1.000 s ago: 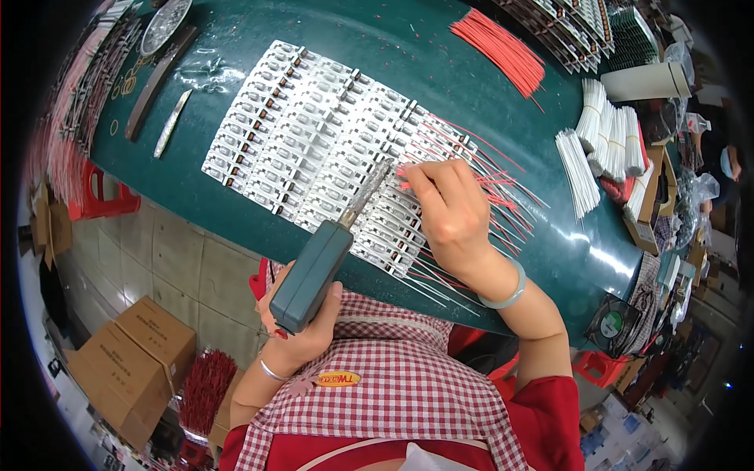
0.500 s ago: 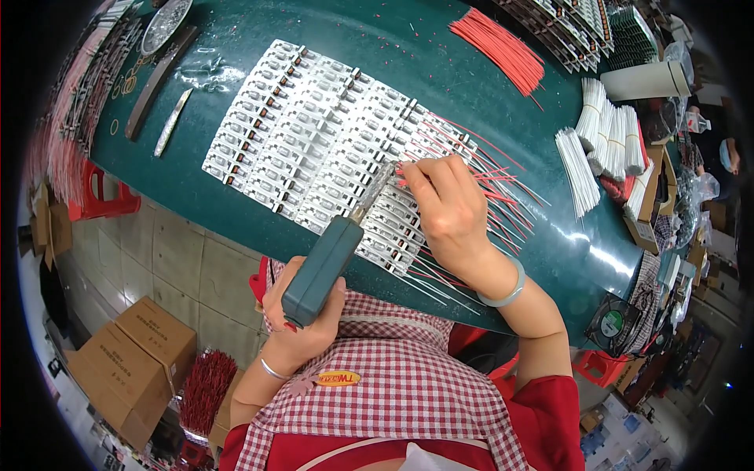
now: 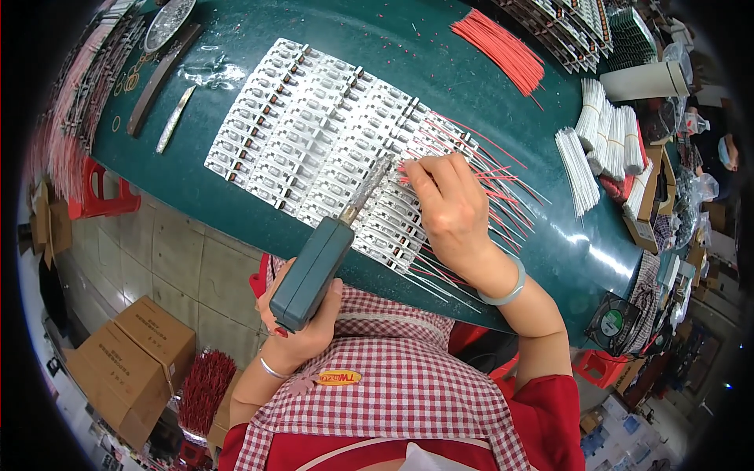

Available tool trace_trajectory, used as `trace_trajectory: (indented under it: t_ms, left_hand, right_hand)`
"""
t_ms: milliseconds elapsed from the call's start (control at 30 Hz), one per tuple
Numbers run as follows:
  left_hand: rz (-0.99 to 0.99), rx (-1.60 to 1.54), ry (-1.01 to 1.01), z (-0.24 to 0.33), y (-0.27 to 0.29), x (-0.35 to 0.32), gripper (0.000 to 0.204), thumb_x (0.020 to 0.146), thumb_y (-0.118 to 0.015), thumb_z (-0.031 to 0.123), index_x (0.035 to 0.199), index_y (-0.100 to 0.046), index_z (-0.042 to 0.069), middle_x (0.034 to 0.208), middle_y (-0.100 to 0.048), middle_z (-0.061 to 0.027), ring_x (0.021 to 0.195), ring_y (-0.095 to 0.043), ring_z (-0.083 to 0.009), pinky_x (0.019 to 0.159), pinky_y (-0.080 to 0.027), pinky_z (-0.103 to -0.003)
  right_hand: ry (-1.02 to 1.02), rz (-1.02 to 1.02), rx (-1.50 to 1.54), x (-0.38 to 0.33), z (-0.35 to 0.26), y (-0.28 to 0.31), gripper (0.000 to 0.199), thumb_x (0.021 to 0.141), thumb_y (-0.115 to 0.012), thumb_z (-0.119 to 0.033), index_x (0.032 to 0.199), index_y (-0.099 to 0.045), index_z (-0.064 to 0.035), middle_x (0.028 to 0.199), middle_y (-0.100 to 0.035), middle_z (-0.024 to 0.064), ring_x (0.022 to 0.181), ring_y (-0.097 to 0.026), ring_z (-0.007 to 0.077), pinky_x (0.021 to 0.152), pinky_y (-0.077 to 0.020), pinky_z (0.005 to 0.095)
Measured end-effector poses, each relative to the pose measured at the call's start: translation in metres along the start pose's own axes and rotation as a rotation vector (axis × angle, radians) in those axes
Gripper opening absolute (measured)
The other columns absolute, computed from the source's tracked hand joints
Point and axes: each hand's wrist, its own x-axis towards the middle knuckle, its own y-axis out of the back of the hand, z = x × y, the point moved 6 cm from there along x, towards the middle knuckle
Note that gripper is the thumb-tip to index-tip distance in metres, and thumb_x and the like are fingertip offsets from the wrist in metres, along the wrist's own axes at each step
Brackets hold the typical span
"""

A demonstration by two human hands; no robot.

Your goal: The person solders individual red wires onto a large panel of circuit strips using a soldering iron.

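Note:
My left hand (image 3: 306,314) is wrapped round the handle of a green soldering gun (image 3: 312,271). Its metal tip points up and away, ending close to the fingers of my right hand. Rows of white, silvery small parts (image 3: 326,129) lie in a panel on the green table. With its fingers pinched together, my right hand (image 3: 454,204) holds a red wire (image 3: 405,167) over the right-hand row; the wire is mostly hidden by the fingers. Several red and white wires (image 3: 503,196) stick out to the right from that row, some running beneath my right hand.
A red wire bundle (image 3: 503,55) lies at the back, white wire bundles (image 3: 577,169) at the right. A metal dish (image 3: 169,23), a dark bar (image 3: 161,82) and a silvery strip (image 3: 174,119) are at the left. A small fan (image 3: 616,323) stands by the right edge.
The soldering gun has shifted slightly left and toward me, its tip now a little apart from my right fingers. My right hand has barely moved.

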Motion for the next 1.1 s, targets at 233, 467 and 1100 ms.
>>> trace_trajectory:
  t_ms: [233,467,1100]
  left_hand:
    - [-0.009,0.014,0.043,-0.012,0.002,-0.013,0.016,0.078,-0.075,-0.003,0.093,-0.071,-0.006,0.089,-0.071,-0.0171,0.070,-0.069,-0.0264,0.066,-0.056,-0.032]
    - [-0.024,0.006,0.039,-0.007,0.002,-0.012,0.017,0.078,-0.074,-0.003,0.094,-0.071,-0.006,0.092,-0.071,-0.0171,0.072,-0.070,-0.0261,0.068,-0.056,-0.032]
    - [-0.031,-0.008,0.048,-0.014,0.003,-0.021,0.019,0.079,-0.074,-0.003,0.097,-0.070,-0.007,0.088,-0.070,-0.0153,0.072,-0.070,-0.0249,0.065,-0.056,-0.031]
  right_hand:
    - [0.023,0.071,0.062,-0.006,-0.007,0.006,0.033,0.072,-0.066,-0.001,0.104,-0.068,0.0067,0.094,-0.062,0.0110,0.083,-0.059,0.0259,0.067,-0.0499,0.0351]
    - [0.020,0.040,0.050,-0.009,-0.009,0.001,0.035,0.070,-0.066,0.000,0.104,-0.068,0.0075,0.094,-0.062,0.0114,0.082,-0.059,0.0255,0.064,-0.0497,0.0339]
    - [0.004,-0.017,0.018,-0.005,-0.012,0.001,0.033,0.072,-0.065,0.000,0.104,-0.067,0.0075,0.095,-0.061,0.0120,0.085,-0.059,0.0256,0.066,-0.0505,0.0342]
